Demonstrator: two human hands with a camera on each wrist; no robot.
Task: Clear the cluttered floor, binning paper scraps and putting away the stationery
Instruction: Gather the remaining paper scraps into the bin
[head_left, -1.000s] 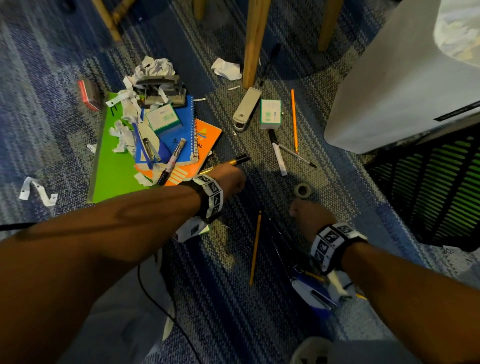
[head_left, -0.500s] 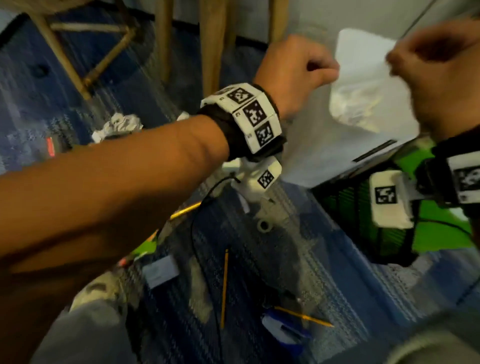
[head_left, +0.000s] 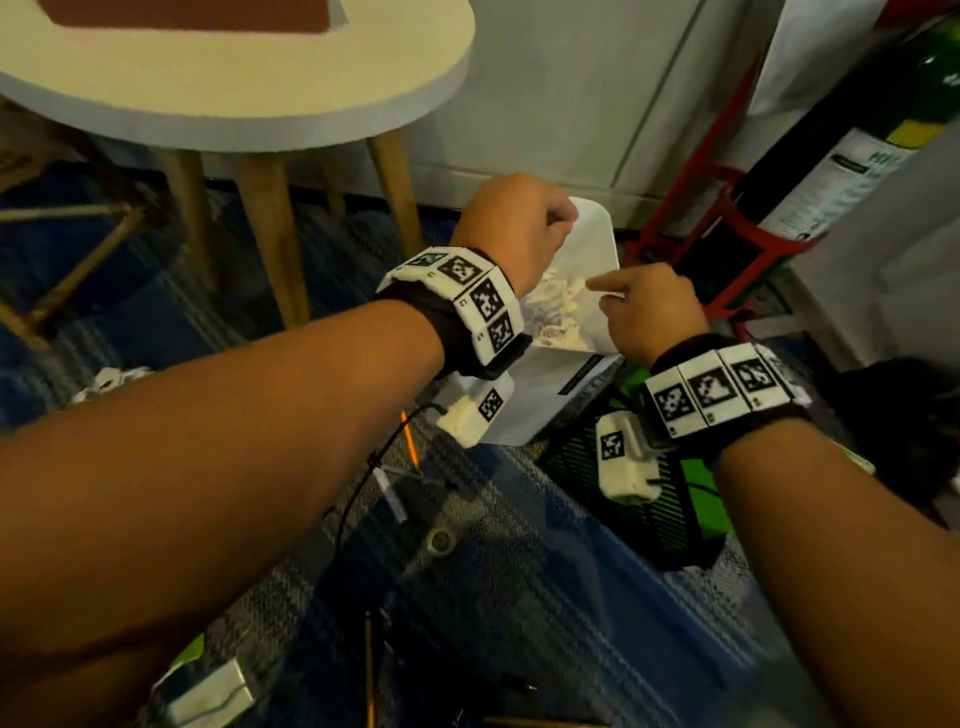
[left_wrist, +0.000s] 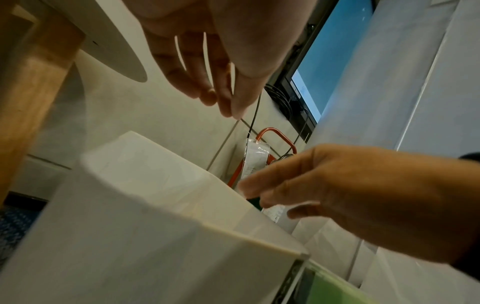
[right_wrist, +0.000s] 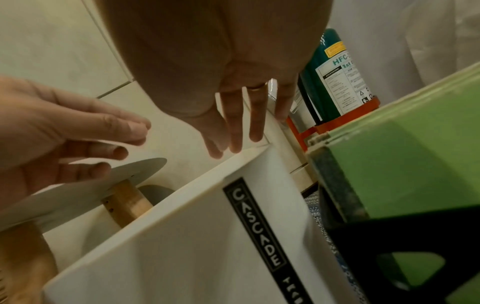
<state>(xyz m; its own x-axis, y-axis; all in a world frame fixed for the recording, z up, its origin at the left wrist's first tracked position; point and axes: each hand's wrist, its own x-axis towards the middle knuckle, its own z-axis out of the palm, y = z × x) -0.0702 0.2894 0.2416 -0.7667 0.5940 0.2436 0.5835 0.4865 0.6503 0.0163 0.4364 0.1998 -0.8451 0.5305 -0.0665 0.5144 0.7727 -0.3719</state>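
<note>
At the far left a round cream-topped table is standing on wooden legs over the blue patterned carpet, and a crumpled paper scrap is lying on the carpet beyond the left forearm. Lower down, an orange pencil, a white-capped pen and a small roll of tape are lying loose on the carpet, with another pencil nearer the bottom edge.

The left hand is hovering over the far rim of the white bin. From the head view it is looking bunched, but the wrist views are showing its fingers hanging straight down, loosely spread, holding nothing. Inside the bin, crumpled paper scraps are piling up. A black strip label is running down the bin's side, reading "CASCADE", with further letters cut off below.

The right hand is hanging over the bin's near rim, its fingers pointing down, slack and slightly parted, gripping nothing; a ring is showing on one finger.

Just right of the bin, a black mesh tray with a green lining is sitting on the carpet. Further right, a green cylinder is standing in a red metal stand against the wall; its label is reading "HFC-" and "1st", the smaller print too fine to read. A yellow sticker above it is blurred.
</note>
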